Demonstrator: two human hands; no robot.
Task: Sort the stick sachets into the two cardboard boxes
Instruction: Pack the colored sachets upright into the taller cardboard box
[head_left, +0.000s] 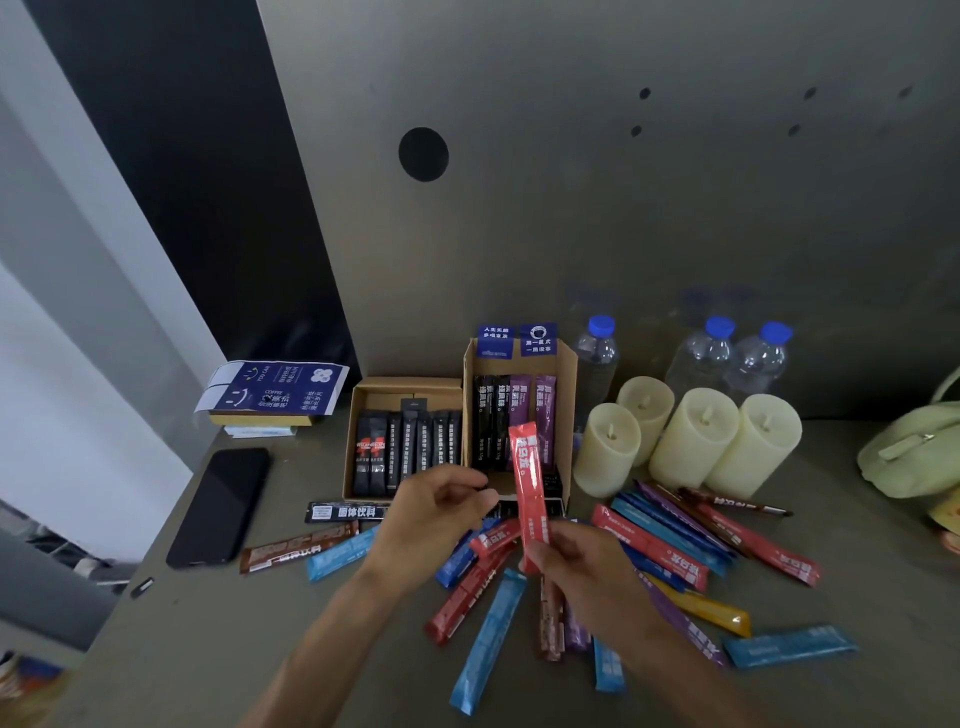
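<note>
My right hand (582, 564) holds a red stick sachet (525, 478) upright by its lower end, just in front of the right cardboard box (567, 374), which stands black and purple sachets on end. The left cardboard box (353, 415) lies flat and holds several black sachets. My left hand (431, 512) hovers beside the red sachet with its fingers curled and nothing in it. Loose red, blue, purple, brown and yellow sachets (670, 545) lie scattered on the grey table around and under both hands. A black sachet (345, 512) lies in front of the left box.
Several cream candles (691, 441) and three water bottles (597, 358) stand right of the boxes. A black phone (221, 506) lies at the left, with blue printed cartons (275, 389) behind it. A pale green bag (914, 452) sits at the right edge.
</note>
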